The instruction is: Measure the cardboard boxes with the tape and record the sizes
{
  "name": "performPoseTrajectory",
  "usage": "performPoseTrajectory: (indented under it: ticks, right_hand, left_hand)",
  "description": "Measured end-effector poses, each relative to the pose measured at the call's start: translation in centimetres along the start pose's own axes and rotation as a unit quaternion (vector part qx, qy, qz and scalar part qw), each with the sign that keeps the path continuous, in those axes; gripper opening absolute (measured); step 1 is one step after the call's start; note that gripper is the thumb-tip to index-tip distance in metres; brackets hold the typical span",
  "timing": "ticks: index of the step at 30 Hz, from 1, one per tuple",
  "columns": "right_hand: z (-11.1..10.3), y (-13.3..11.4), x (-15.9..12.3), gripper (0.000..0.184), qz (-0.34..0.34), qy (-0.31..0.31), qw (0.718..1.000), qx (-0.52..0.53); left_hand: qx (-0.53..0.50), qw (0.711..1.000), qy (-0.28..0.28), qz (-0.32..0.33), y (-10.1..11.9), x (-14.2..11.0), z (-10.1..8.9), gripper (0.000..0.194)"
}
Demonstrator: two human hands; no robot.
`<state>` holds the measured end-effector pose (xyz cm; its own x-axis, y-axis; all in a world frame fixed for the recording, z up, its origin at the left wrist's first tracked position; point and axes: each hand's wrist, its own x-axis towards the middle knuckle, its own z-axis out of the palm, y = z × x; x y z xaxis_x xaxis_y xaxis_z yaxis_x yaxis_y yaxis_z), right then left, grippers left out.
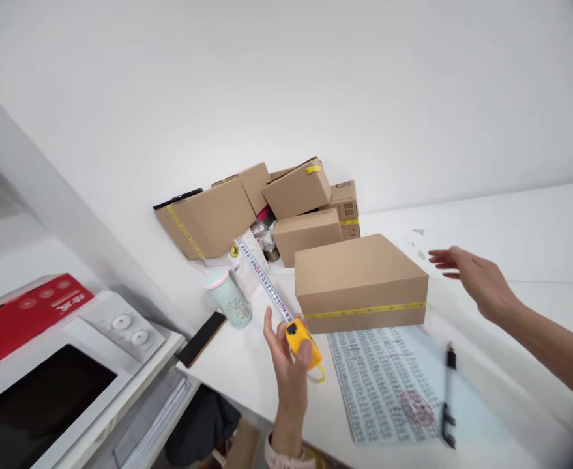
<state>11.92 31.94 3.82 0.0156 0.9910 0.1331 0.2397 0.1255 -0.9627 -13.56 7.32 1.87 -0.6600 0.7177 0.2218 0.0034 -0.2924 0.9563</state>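
Left hand (pixel 287 366): fingers closed around yellow plastic tape measure (pixel 302 336); hold white numbered blade (pixel 265 281) straight. Right hand (pixel 478 279): fingers extended, empty.

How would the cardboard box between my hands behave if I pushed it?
The box would probably slide rather than tip, since it lies low and broad on the table. Its straight edges suggest fairly stiff walls. The printed sheet might drag along, as the box's near edge seems to overlap it.
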Motion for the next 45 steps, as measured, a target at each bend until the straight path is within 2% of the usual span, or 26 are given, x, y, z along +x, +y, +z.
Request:
performPoseTrajectory:
  ticks: [2,4,6,8,12,15,18,22,26,28,31,34,39,42,45]
  right_hand:
    - [-0.4,1.7,-1.5,0.044,0.039,-0.025,0.999,0.021]
    - [-0.1,2.3,-2.6,0.048,0.052,-0.082,0.993,0.059]
    - [0.4,1.6,-3.4,0.052,0.038,-0.153,0.982,0.103]
    - [0.7,-0.3,-3.9,0.055,0.016,-0.177,0.976,0.124]
    - [0.0,-5.2,-4.3,0.053,-0.034,-0.081,0.994,0.067]
    - [-0.5,-7.5,-4.0,0.061,-0.058,-0.04,0.997,-0.033]
    - [-0.6,-7.4,-3.2,0.066,-0.054,-0.042,0.991,-0.112]
    - [-0.2,-6.1,-2.1,0.056,-0.057,-0.023,0.993,-0.097]
    - [0.3,-6.4,-1.0,0.043,-0.13,-0.02,0.984,-0.118]
    - [0.8,-6.9,-0.1,0.037,-0.175,-0.036,0.974,-0.141]
    - [1.6,-7.4,1.4,0.033,-0.25,-0.018,0.948,-0.194]
    - [2.4,-7.5,2.4,0.032,-0.306,0.006,0.922,-0.236]
    - [3.2,-7.3,2.5,0.039,-0.375,0.014,0.883,-0.282]
    - [3.2,-7.2,2.4,0.048,-0.415,0.029,0.85,-0.323]
    - [3.2,-7.1,2.3,0.058,-0.452,0.038,0.818,-0.354]
  left_hand:
    - [-0.004,1.0,0.009,-0.004,-1.0,1.0,-0.5,0.108]
    - [-0.007,1.0,0.004,-0.008,-1.7,1.8,-0.2,0.105]
    - [-0.013,1.0,-0.009,-0.008,-1.6,2.6,0.4,0.106]
    - [-0.023,0.999,-0.023,0.0,-0.8,3.4,0.9,0.11]
    - [-0.026,0.997,-0.058,0.043,2.3,5.4,1.1,0.12]
    - [0.008,0.995,-0.066,0.07,4.1,6.5,1.1,0.121]
    - [-0.004,0.995,-0.078,0.058,4.4,6.7,1.4,0.12]
    - [-0.043,0.993,-0.093,0.051,4.4,5.6,2.2,0.122]
    - [-0.009,0.99,-0.076,0.114,5.8,2.7,3.5,0.115]
    - [-0.02,0.988,-0.097,0.122,6.1,0.5,4.5,0.11]
    - [-0.074,0.978,-0.19,0.034,4.8,-2.7,6.0,0.108]
    - [-0.107,0.958,-0.255,-0.079,1.6,-5.2,7.3,0.122]
    - [-0.139,0.944,-0.259,-0.148,-3.4,-7.3,8.6,0.134]
    - [-0.152,0.942,-0.251,-0.162,-4.8,-7.6,9.0,0.133]
    - [-0.161,0.941,-0.248,-0.165,-5.2,-7.6,9.3,0.13]
